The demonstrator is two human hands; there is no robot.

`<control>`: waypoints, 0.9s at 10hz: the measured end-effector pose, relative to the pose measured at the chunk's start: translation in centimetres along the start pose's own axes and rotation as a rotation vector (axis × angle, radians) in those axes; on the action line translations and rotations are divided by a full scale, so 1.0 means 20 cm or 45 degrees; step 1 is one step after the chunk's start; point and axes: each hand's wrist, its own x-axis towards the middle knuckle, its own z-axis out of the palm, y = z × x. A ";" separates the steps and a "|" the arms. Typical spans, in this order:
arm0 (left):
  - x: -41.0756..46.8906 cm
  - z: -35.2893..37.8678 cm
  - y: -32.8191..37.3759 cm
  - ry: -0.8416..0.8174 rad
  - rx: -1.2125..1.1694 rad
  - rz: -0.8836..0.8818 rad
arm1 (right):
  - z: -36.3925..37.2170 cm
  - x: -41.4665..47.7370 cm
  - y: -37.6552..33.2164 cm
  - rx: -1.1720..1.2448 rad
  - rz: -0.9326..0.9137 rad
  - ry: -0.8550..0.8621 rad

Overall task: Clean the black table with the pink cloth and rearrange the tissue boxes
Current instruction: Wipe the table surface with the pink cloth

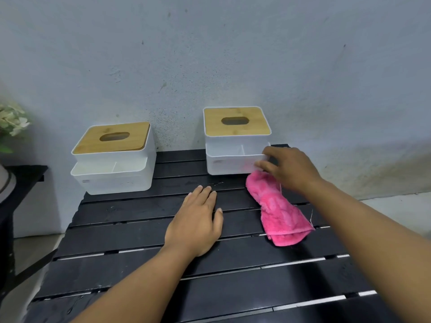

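Two white tissue boxes with wooden lids stand at the far edge of the black slatted table (130, 231). The left tissue box (114, 159) sits at the far left corner, partly overhanging the table's side. The right tissue box (235, 141) stands against the wall. A crumpled pink cloth (279, 213) lies on the table just in front of the right box. My right hand (289, 169) hovers over the cloth's far end, its fingertips touching the right box's front corner. My left hand (196, 222) lies flat on the table, palm down, holding nothing.
A pale blue-grey wall (233, 54) rises directly behind the table. At the far left, a plant with pale leaves (11, 122) stands on a second black surface (23, 173). Light floor (396, 213) shows to the right of the table.
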 end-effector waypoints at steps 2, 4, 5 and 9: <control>0.00 0.00 0.00 -0.011 0.006 -0.010 | -0.13 -0.08 0.26 -0.035 0.145 0.048; 0.00 0.00 0.00 -0.018 0.006 -0.022 | -0.10 -0.13 0.45 0.075 0.303 -0.041; 0.00 0.00 0.00 -0.028 0.026 -0.015 | -0.10 -0.12 0.47 0.091 0.317 -0.111; 0.00 0.00 0.00 -0.016 -0.003 -0.020 | 0.08 -0.31 -0.04 0.046 0.447 -0.065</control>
